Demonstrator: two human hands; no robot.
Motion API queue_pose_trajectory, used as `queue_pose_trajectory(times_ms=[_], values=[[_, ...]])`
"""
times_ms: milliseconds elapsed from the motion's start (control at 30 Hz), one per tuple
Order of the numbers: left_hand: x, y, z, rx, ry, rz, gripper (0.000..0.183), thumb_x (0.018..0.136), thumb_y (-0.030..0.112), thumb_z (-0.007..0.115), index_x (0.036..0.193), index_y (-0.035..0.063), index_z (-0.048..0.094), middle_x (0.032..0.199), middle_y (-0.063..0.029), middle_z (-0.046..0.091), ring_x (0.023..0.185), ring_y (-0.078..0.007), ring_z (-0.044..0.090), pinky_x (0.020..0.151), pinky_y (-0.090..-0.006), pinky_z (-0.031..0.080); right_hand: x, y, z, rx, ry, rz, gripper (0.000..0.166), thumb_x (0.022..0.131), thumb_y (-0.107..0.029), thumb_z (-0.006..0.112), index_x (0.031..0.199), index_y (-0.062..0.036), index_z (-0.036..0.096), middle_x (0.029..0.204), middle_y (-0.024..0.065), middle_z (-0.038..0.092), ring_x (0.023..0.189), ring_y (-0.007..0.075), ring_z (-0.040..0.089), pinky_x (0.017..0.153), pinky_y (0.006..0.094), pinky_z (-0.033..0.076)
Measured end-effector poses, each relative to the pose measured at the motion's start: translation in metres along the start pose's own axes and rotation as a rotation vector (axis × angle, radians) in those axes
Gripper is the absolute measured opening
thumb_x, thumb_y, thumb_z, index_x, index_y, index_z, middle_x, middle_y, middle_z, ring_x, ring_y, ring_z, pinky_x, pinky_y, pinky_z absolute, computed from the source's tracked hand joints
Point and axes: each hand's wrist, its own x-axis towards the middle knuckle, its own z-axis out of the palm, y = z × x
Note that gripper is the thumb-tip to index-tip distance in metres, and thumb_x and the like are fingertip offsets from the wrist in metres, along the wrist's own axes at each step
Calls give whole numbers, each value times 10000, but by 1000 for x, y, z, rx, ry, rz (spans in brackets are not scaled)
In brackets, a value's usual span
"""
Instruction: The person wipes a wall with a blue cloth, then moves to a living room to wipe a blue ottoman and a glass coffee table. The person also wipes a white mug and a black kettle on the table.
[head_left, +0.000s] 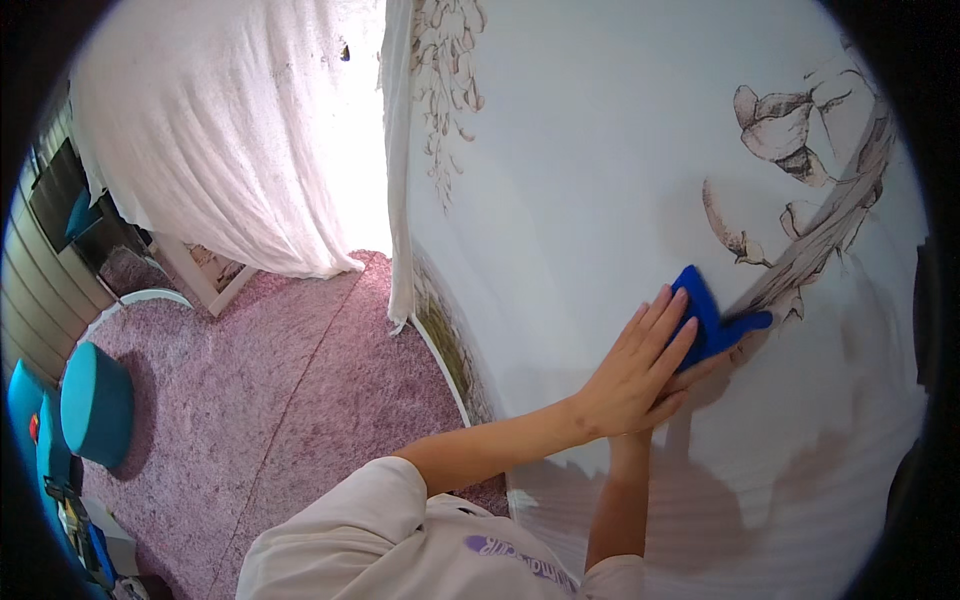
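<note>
A folded blue cloth (705, 330) is held between my two hands, in front of a pale wall (570, 187) with a printed branch and flowers. My left hand (637, 360) lies over the cloth's left side, its fingers stretched across the fabric. Below and partly behind it, my right hand (709, 369) supports the cloth from underneath, with most of its fingers hidden. The lower end of the printed branch (817, 225) meets the cloth's right edge in view. I cannot tell whether the cloth touches the wall.
A white curtain (225, 150) hangs by the bright window at upper left. Pink carpet (300, 375) covers the floor up to a white baseboard (442, 367). A turquoise pouf (97, 405) stands at far left, and a framed picture (206, 270) rests near the curtain.
</note>
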Motion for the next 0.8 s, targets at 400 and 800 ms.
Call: queue_pose_trajectory(times_ms=[400,800], values=[[-130,-28,8,55,-448,-276,774,722,357,543,1269,-38,164,1300,-315,70,1198,-487,66,931,-583,77,-140,-38,8,512,-252,423,576,817,-338,479,1278,-84,244,1337,231,90,1225,408,113,971,511,150],[-81,-37,0,177,-450,-112,822,744,510,459,1285,-17,135,1305,-311,49,1211,-466,32,935,-574,26,-85,-27,23,552,-141,250,647,825,-404,403,1291,-44,134,1322,266,75,1213,440,102,958,551,118]])
